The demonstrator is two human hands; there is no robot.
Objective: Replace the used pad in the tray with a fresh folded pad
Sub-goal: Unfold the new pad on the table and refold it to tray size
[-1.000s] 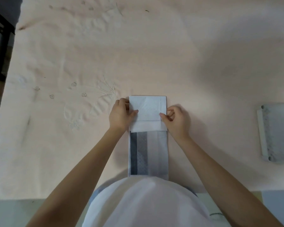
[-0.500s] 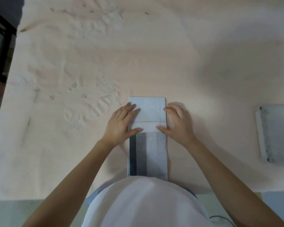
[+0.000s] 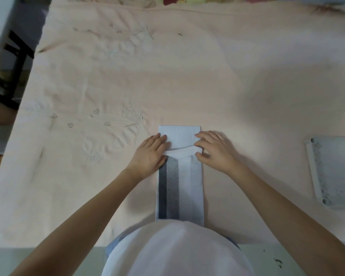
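Now I see my left hand (image 3: 149,154) and right hand (image 3: 214,151) pressing flat, fingers spread, on the pad (image 3: 179,176); tray (image 3: 331,172) well apart

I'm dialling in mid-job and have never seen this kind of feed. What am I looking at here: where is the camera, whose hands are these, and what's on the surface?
There is no machine here: a person works with two bare hands, and the single camera sits on their head, looking forward and down, so the arms enter from the bottom of the picture. The white curve at the bottom edge is their clothing.

The surface is covered by a pale pink cloth with faint embroidered flowers. In the middle lies a long pale blue pad, its far end folded over toward the person. The left hand lies flat on the fold's left side. The right hand rests its fingertips on the right side, fingers slightly bent. Neither lifts the pad; both press it against the cloth.

At the right edge sits a light grey tray, only partly in view.
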